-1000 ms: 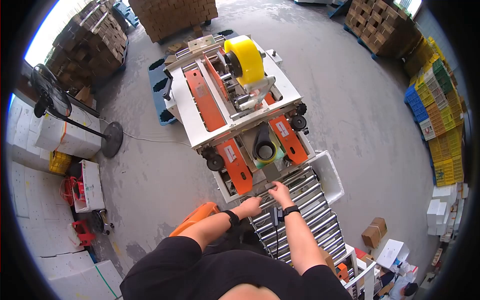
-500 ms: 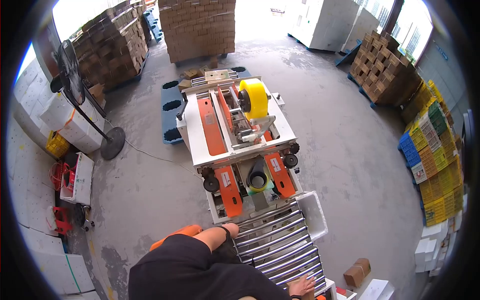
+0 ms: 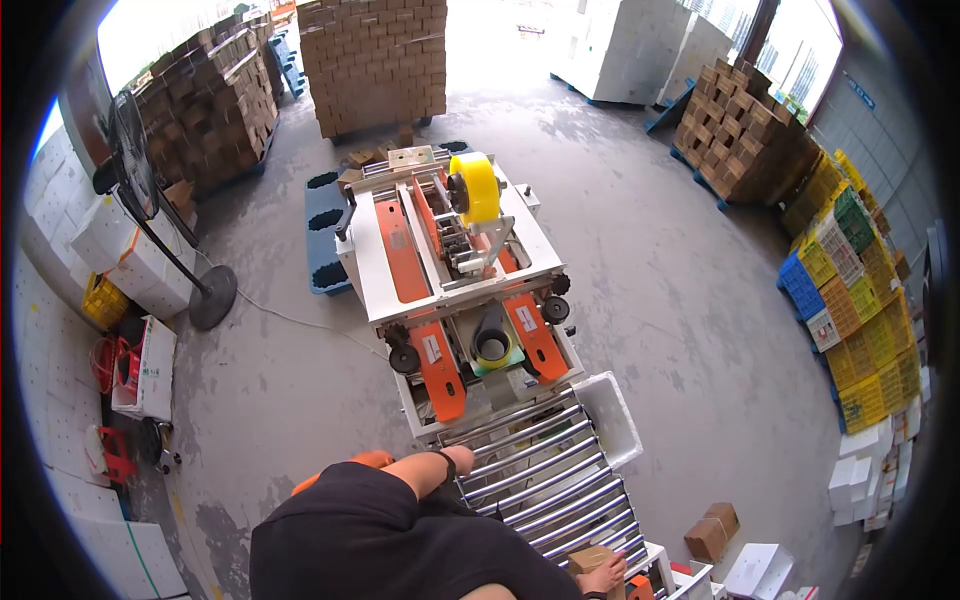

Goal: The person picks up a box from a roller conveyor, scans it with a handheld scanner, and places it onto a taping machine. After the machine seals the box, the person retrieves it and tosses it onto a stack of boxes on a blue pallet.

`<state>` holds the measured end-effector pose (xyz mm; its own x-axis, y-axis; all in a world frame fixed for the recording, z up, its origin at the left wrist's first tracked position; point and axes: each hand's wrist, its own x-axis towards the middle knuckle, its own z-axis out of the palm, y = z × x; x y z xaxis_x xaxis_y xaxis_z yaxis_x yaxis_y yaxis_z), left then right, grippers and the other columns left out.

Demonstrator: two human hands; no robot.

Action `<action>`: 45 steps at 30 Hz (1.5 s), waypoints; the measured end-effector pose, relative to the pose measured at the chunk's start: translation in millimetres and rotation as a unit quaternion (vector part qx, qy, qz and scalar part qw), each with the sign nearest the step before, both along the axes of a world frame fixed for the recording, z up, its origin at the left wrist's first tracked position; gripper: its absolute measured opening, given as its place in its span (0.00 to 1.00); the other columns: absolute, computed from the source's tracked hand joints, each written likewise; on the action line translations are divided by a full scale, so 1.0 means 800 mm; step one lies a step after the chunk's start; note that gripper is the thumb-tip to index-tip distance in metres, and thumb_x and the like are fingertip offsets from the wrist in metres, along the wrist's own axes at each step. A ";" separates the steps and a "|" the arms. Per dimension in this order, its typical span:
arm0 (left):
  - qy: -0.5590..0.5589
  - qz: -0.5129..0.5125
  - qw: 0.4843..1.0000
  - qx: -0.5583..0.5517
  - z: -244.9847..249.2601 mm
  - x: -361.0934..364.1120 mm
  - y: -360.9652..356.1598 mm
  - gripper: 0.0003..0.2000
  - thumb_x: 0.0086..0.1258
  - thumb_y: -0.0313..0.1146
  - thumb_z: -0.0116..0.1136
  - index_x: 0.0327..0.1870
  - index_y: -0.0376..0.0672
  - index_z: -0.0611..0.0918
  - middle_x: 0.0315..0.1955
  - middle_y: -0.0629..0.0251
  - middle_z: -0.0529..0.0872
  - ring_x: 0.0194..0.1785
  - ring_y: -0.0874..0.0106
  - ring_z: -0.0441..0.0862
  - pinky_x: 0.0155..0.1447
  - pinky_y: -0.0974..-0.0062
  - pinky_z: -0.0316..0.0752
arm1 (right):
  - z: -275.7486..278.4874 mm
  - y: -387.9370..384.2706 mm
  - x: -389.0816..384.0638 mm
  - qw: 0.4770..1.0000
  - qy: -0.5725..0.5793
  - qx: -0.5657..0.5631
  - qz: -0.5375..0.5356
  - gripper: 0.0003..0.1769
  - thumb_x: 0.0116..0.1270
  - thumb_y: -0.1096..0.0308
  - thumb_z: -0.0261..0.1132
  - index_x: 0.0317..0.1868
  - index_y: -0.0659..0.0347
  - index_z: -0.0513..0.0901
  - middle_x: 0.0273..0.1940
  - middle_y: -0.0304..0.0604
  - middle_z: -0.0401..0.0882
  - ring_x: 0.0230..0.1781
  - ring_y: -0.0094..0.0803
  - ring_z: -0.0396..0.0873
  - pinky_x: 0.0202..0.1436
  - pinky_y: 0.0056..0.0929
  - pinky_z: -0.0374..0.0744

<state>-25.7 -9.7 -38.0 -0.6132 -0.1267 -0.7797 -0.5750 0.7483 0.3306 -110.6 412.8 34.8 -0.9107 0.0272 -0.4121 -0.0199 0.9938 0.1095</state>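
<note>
A small cardboard box (image 3: 588,557) is located at the near right corner of the roller conveyor (image 3: 560,500), where its side is touched by the right hand (image 3: 603,577); whether it is gripped cannot be told, as the near part of the box is hidden. The hands are held well apart. The left hand (image 3: 462,459) is placed at the conveyor's left edge, near the far left corner, with its fingers largely hidden, so whether anything is grasped there cannot be told. A dark wristband (image 3: 448,463) is worn on the left wrist. At the far edge of the conveyor stands a carton sealing machine (image 3: 530,255), on top of which a large yellow tape roll (image 3: 478,190) is mounted; a second tape roll (image 3: 492,345) is set between two orange side guides (image 3: 535,340). A white foam box (image 3: 620,425) is positioned beside the right edge of the conveyor, and another brown carton (image 3: 710,534) is seen on the floor (image 3: 680,370), farther right.
</note>
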 end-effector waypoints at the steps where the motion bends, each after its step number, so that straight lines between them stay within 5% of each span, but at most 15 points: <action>1: -0.003 -0.001 1.000 -0.003 -0.008 0.004 0.000 0.13 0.52 0.33 0.57 0.39 0.41 0.83 0.39 0.54 0.83 0.46 0.59 0.80 0.48 0.65 0.76 | -0.011 -0.013 -0.003 0.999 0.021 0.024 -0.019 0.69 0.27 0.60 0.76 0.68 0.60 0.40 0.64 0.52 0.50 0.67 0.48 0.47 0.69 0.46 0.47; 3: -0.011 -0.004 1.000 -0.007 -0.021 0.012 0.003 0.13 0.52 0.33 0.57 0.39 0.41 0.83 0.39 0.54 0.83 0.46 0.59 0.80 0.48 0.65 0.76 | -0.001 -0.059 0.004 0.998 0.049 0.011 -0.031 0.58 0.36 0.62 0.72 0.67 0.61 0.48 0.63 0.53 0.51 0.65 0.48 0.50 0.67 0.48 0.50; 5: 0.001 -0.016 1.000 0.003 -0.009 0.017 0.001 0.13 0.52 0.33 0.56 0.38 0.39 0.83 0.39 0.52 0.83 0.46 0.57 0.80 0.48 0.64 0.75 | 0.005 -0.104 0.012 1.000 0.015 -0.017 -0.003 0.61 0.35 0.61 0.73 0.68 0.60 0.43 0.63 0.52 0.49 0.64 0.48 0.49 0.66 0.47 0.48; 7: 0.006 -0.001 1.000 0.013 0.016 0.021 0.001 0.13 0.52 0.32 0.53 0.36 0.36 0.82 0.38 0.49 0.82 0.45 0.55 0.79 0.48 0.63 0.75 | -0.006 -0.136 0.022 0.989 0.028 -0.072 0.129 0.61 0.34 0.60 0.74 0.67 0.60 0.45 0.61 0.52 0.51 0.64 0.48 0.49 0.65 0.48 0.49; 9: -0.002 0.004 1.000 0.003 -0.023 0.026 0.003 0.15 0.53 0.33 0.53 0.39 0.36 0.82 0.40 0.49 0.82 0.47 0.56 0.79 0.49 0.63 0.75 | 0.001 -0.175 0.022 0.960 -0.008 -0.088 0.265 0.61 0.33 0.60 0.75 0.68 0.58 0.47 0.61 0.51 0.51 0.64 0.48 0.49 0.65 0.47 0.49; 15: -0.007 0.040 0.999 -0.007 -0.030 0.038 0.001 0.16 0.54 0.35 0.55 0.42 0.39 0.81 0.43 0.52 0.81 0.49 0.57 0.78 0.51 0.64 0.74 | -0.030 -0.277 -0.015 0.831 -0.219 -0.071 0.507 0.62 0.31 0.59 0.76 0.68 0.48 0.50 0.65 0.52 0.52 0.67 0.49 0.49 0.68 0.46 0.52; 18: -0.005 0.052 0.998 0.017 -0.007 0.041 -0.009 0.16 0.54 0.36 0.55 0.42 0.38 0.81 0.45 0.51 0.80 0.50 0.56 0.77 0.52 0.63 0.74 | -0.047 -0.307 -0.039 0.842 -0.253 -0.079 0.470 0.60 0.33 0.59 0.77 0.68 0.46 0.51 0.69 0.47 0.47 0.70 0.48 0.46 0.70 0.43 0.50; 19: -0.003 0.037 0.999 0.004 -0.008 0.040 -0.008 0.18 0.55 0.34 0.54 0.46 0.38 0.79 0.45 0.50 0.80 0.50 0.55 0.77 0.52 0.62 0.73 | -0.050 -0.309 -0.047 0.873 -0.219 -0.116 0.421 0.56 0.35 0.59 0.76 0.67 0.48 0.56 0.67 0.43 0.54 0.68 0.45 0.51 0.69 0.43 0.53; 21: 0.040 0.067 0.997 0.000 0.006 0.037 0.001 0.18 0.56 0.32 0.52 0.49 0.39 0.77 0.44 0.50 0.80 0.50 0.55 0.77 0.51 0.62 0.73 | -0.080 -0.299 -0.067 0.903 -0.033 -0.163 0.397 0.40 0.43 0.66 0.70 0.60 0.52 0.66 0.57 0.42 0.66 0.60 0.40 0.62 0.65 0.43 0.58; 22: 0.063 0.064 0.996 0.016 0.029 0.031 0.007 0.18 0.57 0.29 0.49 0.51 0.41 0.73 0.43 0.50 0.80 0.50 0.54 0.76 0.50 0.61 0.73 | -0.086 -0.287 -0.068 0.903 0.113 -0.166 0.380 0.37 0.44 0.69 0.68 0.59 0.52 0.67 0.56 0.42 0.67 0.60 0.40 0.62 0.64 0.43 0.59; 23: 0.103 0.031 0.994 0.036 0.023 0.028 0.011 0.20 0.57 0.29 0.48 0.53 0.44 0.72 0.40 0.49 0.80 0.48 0.54 0.77 0.49 0.60 0.73 | -0.090 -0.273 -0.074 0.916 0.138 -0.133 0.351 0.37 0.44 0.68 0.69 0.58 0.53 0.67 0.58 0.43 0.65 0.60 0.42 0.61 0.65 0.43 0.58; 29: 0.092 -0.084 0.989 0.082 0.056 -0.033 0.064 0.31 0.56 0.28 0.48 0.66 0.52 0.60 0.47 0.53 0.77 0.52 0.58 0.74 0.49 0.62 0.71 | -0.050 -0.200 -0.058 0.957 0.006 -0.145 0.253 0.34 0.46 0.70 0.68 0.57 0.55 0.67 0.64 0.47 0.56 0.62 0.44 0.59 0.63 0.37 0.65; 36: 0.057 -0.118 0.991 -0.003 0.060 -0.083 0.081 0.35 0.58 0.30 0.51 0.69 0.58 0.53 0.43 0.59 0.81 0.43 0.62 0.81 0.43 0.67 0.75 | -0.040 -0.220 -0.046 0.977 -0.031 -0.160 0.134 0.40 0.47 0.66 0.69 0.63 0.49 0.62 0.67 0.42 0.49 0.61 0.44 0.61 0.59 0.38 0.70; 42: 0.063 -0.152 0.986 -0.022 0.054 -0.104 0.088 0.33 0.60 0.32 0.52 0.68 0.54 0.55 0.43 0.58 0.80 0.44 0.62 0.81 0.42 0.66 0.74 | -0.030 -0.235 -0.067 0.982 -0.099 -0.107 0.116 0.40 0.46 0.65 0.70 0.63 0.49 0.64 0.66 0.46 0.47 0.59 0.49 0.63 0.58 0.38 0.70; 45: 0.116 -0.262 0.954 -0.093 0.034 -0.109 0.090 0.30 0.60 0.33 0.53 0.66 0.52 0.59 0.43 0.61 0.80 0.42 0.63 0.81 0.40 0.66 0.73 | -0.029 -0.239 -0.061 0.983 -0.098 -0.104 0.114 0.39 0.47 0.66 0.69 0.62 0.49 0.65 0.67 0.48 0.45 0.58 0.52 0.64 0.58 0.39 0.71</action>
<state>-112.7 62.4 -11.1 -0.7833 0.1219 -0.6096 -0.0333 0.9710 0.2369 -159.7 221.7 11.7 -0.7864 -0.2711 -0.5551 -0.2443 0.9618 -0.1236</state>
